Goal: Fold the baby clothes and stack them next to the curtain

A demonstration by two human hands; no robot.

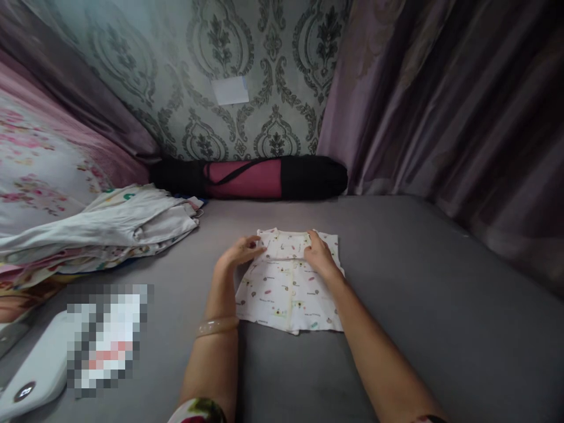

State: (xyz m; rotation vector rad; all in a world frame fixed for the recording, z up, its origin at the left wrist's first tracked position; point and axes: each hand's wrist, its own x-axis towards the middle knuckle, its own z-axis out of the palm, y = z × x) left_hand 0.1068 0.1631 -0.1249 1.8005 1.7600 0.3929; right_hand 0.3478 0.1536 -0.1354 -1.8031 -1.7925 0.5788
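Note:
A small white baby shirt (282, 294) with little coloured prints and a pale yellow strip down its middle lies flat in front of me on the grey sheet. Its upper part shows a folded band across the top, edged by a crosswise line. My left hand (241, 251) pinches the fabric at the upper left edge between thumb and fingers; a pale bangle (217, 326) circles that wrist. On the upper right, my right hand (319, 257) grips the shirt with its thumb on top, and some fingertips are hidden.
A grey sheet (423, 305) covers the bed. Piled clothes (154, 217) lie at the left beside a floral cloth (35, 164). Nearer are a white device (42, 364) and a blurred-out object (112, 341). A black and pink rolled bag (247, 179) lies along the wall; curtains (440, 106) hang right.

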